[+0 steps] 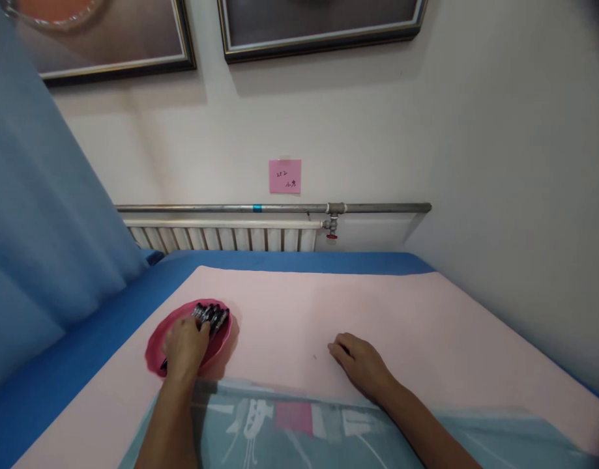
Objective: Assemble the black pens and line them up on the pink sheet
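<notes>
My left hand (184,342) reaches into a scalloped pink plate (155,339) at the left of the table. Its fingers are curled around some of the black pens (214,316), which lie bunched together in the plate and show beyond my thumb. Another dark tip (163,365) pokes out on the near side of that hand, and most of the fingers' undersides are hidden. My right hand (362,361) rests on the pale pink cover (279,312) with its fingers loosely closed, and no object shows in it.
Nearest me lies a teal printed cloth (270,436). Blue covering (304,262) borders the pink one. Behind stand a white radiator (231,239) and a metal pipe (191,208) with a red-handled valve (332,236). A blue curtain (45,215) hangs at left; a pink note (285,176) is on the wall.
</notes>
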The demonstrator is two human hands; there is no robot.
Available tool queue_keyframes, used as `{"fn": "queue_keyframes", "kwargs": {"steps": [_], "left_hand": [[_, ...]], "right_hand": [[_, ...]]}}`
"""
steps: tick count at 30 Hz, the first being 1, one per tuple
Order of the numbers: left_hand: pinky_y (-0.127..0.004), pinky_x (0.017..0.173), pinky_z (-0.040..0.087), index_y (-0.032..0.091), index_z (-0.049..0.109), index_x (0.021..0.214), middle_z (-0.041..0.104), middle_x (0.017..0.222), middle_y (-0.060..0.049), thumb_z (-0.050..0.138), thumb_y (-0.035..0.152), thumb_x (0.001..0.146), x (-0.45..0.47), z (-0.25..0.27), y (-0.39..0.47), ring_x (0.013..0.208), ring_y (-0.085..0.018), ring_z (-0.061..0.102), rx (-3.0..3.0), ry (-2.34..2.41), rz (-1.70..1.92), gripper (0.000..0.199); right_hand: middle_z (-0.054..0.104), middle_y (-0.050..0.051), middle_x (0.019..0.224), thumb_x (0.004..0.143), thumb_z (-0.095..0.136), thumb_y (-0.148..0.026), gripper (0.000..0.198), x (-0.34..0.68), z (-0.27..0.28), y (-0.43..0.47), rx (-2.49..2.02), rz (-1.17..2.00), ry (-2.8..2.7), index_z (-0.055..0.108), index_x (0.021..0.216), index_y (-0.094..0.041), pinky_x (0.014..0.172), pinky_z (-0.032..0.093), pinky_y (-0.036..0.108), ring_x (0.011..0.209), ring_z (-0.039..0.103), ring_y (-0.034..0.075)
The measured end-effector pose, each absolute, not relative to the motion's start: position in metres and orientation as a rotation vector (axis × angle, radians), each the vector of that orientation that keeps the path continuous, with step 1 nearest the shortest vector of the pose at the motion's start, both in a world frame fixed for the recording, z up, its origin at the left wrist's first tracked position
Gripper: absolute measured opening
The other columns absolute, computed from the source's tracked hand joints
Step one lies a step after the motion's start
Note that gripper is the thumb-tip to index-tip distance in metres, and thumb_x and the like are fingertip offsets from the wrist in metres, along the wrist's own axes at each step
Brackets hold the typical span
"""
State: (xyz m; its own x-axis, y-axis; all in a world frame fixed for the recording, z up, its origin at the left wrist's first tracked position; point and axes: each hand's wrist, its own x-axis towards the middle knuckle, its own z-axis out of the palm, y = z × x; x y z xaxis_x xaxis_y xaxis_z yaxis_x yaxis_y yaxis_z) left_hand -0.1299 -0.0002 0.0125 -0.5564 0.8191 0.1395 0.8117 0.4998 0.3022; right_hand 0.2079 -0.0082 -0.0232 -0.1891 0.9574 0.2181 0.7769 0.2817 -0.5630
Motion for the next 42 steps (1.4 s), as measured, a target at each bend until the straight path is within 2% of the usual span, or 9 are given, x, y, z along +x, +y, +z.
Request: {"fn": "queue_keyframes", "kwargs": {"steps": [26,36,42], "left_hand": [[-0.041,0.075,0.044,0.018,0.064,0.098,0.060,0.107,-0.016,0.036,0.042,0.077,-0.1296,0.0133,-0.0002,0.095,-0.034,0.055,1.477,2.704,0.439,0.042],[-0.042,0.070,0.044,0.021,0.067,0.090,0.061,0.101,-0.015,0.040,0.042,0.075,-0.1303,0.0147,0.0002,0.091,-0.035,0.057,1.464,2.684,0.445,0.037],[-0.041,0.072,0.044,0.017,0.066,0.092,0.062,0.104,-0.017,0.042,0.042,0.075,-0.1296,0.0141,0.0006,0.093,-0.034,0.057,1.440,2.708,0.493,0.039]], "right_hand": [[0.055,0.002,0.067,0.083,0.038,-0.036,0.029,0.2079,-0.0217,-0.0084,-1.599,0.433,-2.091,0.043,0.059,-0.020,0.059,0.035,0.027,0.066,0.051,0.016],[0.054,0.002,0.067,0.083,0.038,-0.035,0.029,0.2085,-0.0222,-0.0096,-1.571,0.440,-2.087,0.043,0.059,-0.020,0.060,0.035,0.027,0.065,0.050,0.015],[0.054,0.002,0.066,0.082,0.038,-0.036,0.029,0.2089,-0.0228,-0.0089,-1.571,0.433,-2.090,0.044,0.059,-0.020,0.059,0.035,0.028,0.065,0.051,0.016]]}}
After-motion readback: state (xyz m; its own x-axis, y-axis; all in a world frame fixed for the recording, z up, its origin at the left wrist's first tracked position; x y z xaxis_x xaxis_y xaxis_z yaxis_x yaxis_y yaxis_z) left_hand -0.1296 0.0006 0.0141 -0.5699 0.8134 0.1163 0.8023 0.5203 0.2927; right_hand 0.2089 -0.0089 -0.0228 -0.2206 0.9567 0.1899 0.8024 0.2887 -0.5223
